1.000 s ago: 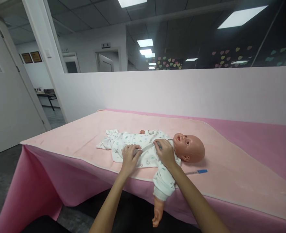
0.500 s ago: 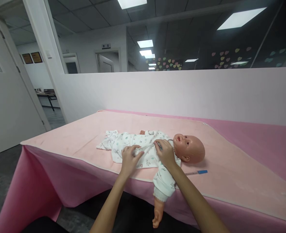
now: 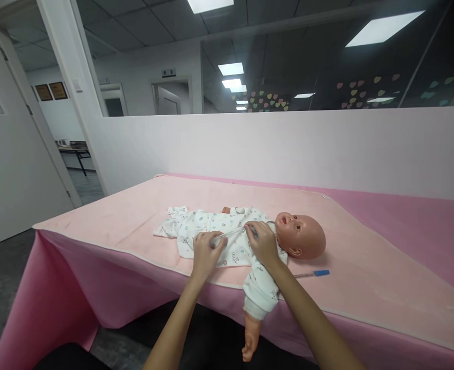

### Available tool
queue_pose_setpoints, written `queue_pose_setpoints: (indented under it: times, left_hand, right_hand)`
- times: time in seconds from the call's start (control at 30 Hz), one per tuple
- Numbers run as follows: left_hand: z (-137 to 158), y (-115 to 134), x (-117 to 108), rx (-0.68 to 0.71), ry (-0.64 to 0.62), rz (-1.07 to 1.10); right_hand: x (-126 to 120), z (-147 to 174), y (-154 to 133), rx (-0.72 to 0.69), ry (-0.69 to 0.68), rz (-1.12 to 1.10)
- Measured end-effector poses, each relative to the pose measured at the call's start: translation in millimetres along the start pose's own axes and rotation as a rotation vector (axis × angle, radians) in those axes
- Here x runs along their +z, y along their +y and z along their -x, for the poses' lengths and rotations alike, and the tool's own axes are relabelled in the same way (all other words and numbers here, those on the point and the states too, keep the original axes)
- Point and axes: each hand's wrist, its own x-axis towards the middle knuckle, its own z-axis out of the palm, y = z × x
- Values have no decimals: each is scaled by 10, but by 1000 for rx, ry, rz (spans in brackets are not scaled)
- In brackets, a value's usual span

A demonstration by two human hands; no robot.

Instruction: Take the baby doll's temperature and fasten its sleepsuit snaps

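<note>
A baby doll [image 3: 304, 236] lies on its back with its head to the right, dressed in a white printed shirt [image 3: 234, 256] and matching trousers [image 3: 168, 225]. My left hand [image 3: 204, 252] pinches the shirt's front edge at the lower belly. Nearer the doll's neck, my right hand [image 3: 263, 244] pinches the same edge between thumb and fingers. A pale strip of cloth is drawn straight between both hands. One doll arm [image 3: 251, 334] hangs over the table's near side, its sleeve [image 3: 260, 293] under my right forearm.
A pen with a blue cap [image 3: 321, 273] lies beside the doll's shoulder. Beneath the doll, a peach mat [image 3: 365, 272] covers a pink tablecloth [image 3: 435, 221]. A white wall [image 3: 288, 149] with a window stands behind, and a door [image 3: 14, 154] is at the left.
Almost nothing differs. The thumb of my left hand has shifted very slightly; the doll, the shirt and my right hand look the same.
</note>
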Motion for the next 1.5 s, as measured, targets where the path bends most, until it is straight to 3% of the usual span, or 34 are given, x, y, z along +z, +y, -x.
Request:
queue_pose_setpoints:
  times: [0.37, 0.93, 1.1, 1.27, 1.37, 1.5]
  left_hand:
    - [3, -4, 1, 28, -91, -5]
    - [31, 34, -2, 58, -47, -31]
    - [24, -4, -9, -13, -26, 82]
    - [-12, -80, -17, -197, 104, 327]
    - [-111, -89, -43, -168, 191, 194]
    - [-336, -39, -106, -47, 201, -49]
  right_hand:
    - [5, 5, 9, -1, -6, -6]
    - [1, 3, 4, -4, -8, 6]
    - [1, 8, 10, -6, -15, 15]
    - [29, 15, 20, -45, -27, 77]
    - [-7, -2, 0, -98, -31, 209]
    - [-195, 1, -6, -192, -23, 333]
